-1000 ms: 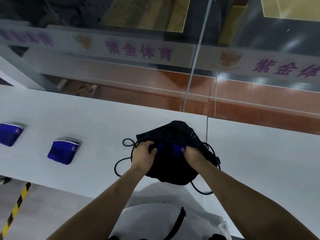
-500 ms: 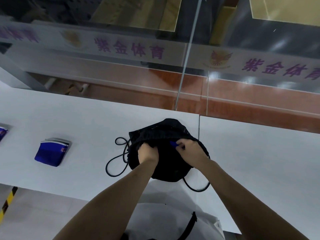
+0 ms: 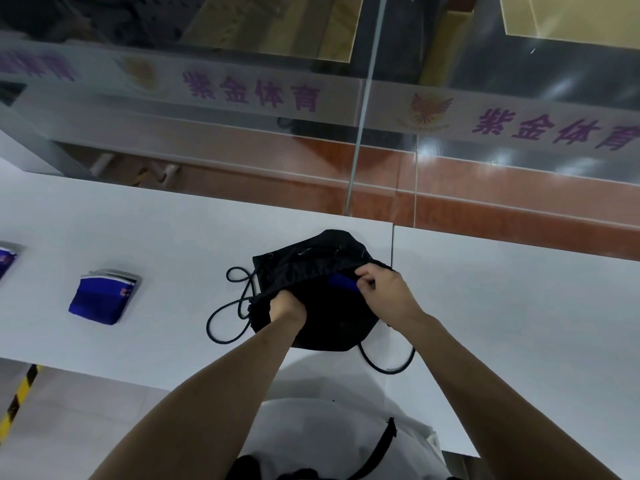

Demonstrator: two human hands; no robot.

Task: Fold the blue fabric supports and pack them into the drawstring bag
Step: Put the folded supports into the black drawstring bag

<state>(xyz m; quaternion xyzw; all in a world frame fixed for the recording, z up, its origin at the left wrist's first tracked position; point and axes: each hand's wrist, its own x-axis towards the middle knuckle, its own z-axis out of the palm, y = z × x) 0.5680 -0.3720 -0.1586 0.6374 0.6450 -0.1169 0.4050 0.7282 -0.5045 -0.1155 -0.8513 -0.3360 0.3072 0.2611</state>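
Your left hand (image 3: 285,304) is closed on the near edge of the black drawstring bag (image 3: 322,317) at the middle of the white worktop (image 3: 138,237); your right hand (image 3: 384,289) pinches its mouth beside a folded blue fabric support (image 3: 341,281). Keep the mouth wide and press that support down flat. Another folded blue support (image 3: 98,299) waits at the left.

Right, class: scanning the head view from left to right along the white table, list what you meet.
Blue fabric support cut off by the left edge → folded blue fabric support → looped black drawstring cord → left hand → right hand, both hands at the black drawstring bag.
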